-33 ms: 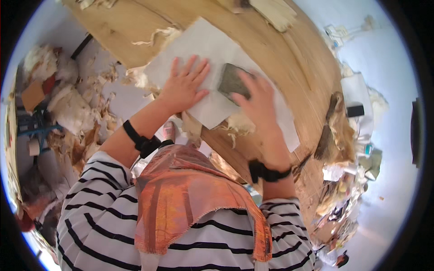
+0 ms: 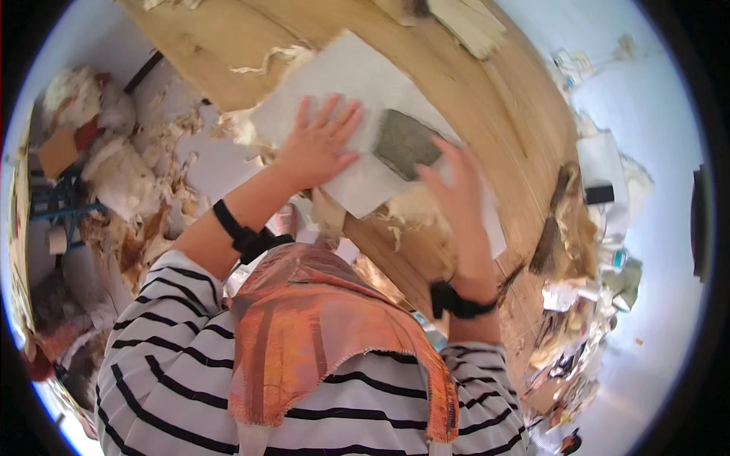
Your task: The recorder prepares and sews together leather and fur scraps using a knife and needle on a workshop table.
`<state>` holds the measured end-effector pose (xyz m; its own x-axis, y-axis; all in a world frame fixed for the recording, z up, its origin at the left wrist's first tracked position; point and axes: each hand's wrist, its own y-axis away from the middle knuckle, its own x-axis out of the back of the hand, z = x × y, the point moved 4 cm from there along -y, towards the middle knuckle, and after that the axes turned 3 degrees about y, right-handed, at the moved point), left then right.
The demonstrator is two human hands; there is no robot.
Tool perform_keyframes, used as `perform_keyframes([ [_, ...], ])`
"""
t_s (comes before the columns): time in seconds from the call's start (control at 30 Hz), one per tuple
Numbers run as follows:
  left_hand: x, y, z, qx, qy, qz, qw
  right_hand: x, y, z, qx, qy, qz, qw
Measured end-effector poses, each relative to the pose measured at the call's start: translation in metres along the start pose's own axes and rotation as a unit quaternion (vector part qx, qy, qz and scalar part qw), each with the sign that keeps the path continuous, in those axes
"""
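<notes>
**Sheet pinned, block mid-rub**

Your left hand point(image 2: 319, 148) lay flat, fingers spread, pinning the white sheet point(image 2: 357, 83) to the wooden table point(image 2: 471, 99). Your right hand point(image 2: 456, 194) loosely gripped the grey block point(image 2: 404, 143) just beyond its fingertips. Judging from the loose scraps point(image 2: 281, 55) lying beside the sheet, work remained.

pad point(image 2: 403, 142) on sheet point(image 2: 346, 76), sheet on table point(image 2: 220, 38)

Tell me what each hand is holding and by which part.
The left hand lies flat on the white sheet, pinning it, not gripping. The right hand holds the grey block by its near edge with its fingers.
</notes>
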<state>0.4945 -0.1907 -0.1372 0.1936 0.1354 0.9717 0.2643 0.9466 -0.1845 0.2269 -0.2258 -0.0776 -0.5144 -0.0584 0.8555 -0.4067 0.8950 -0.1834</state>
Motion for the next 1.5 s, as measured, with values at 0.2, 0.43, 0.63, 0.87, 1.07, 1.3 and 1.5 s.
perform_keyframes([
  [0.2,-0.009,0.003,-0.003,0.005,0.045,0.023,0.999,0.053,0.161,0.087,-0.235,0.079,0.015,0.969],
  [0.43,0.001,0.012,-0.025,0.019,0.197,0.075,0.977,0.021,0.186,0.077,-0.218,0.077,-0.005,0.973],
  [0.63,0.048,0.074,-0.124,0.203,0.070,0.192,0.958,0.030,0.151,0.037,-0.418,-0.364,0.144,0.820],
  [0.87,0.056,0.093,-0.150,0.268,0.136,0.116,0.947,-0.071,-0.025,-0.064,-0.168,-0.803,-0.042,0.570],
  [1.07,0.052,0.093,-0.163,0.294,0.277,0.080,0.911,-0.167,-0.121,-0.175,0.075,-0.411,-0.228,0.880],
  [1.3,0.047,0.096,-0.173,0.245,0.331,0.111,0.905,-0.196,-0.140,-0.204,0.206,-0.278,-0.209,0.915],
  [1.5,0.052,0.091,-0.168,0.113,0.287,0.195,0.931,-0.206,-0.142,-0.207,0.202,-0.253,-0.151,0.934],
])
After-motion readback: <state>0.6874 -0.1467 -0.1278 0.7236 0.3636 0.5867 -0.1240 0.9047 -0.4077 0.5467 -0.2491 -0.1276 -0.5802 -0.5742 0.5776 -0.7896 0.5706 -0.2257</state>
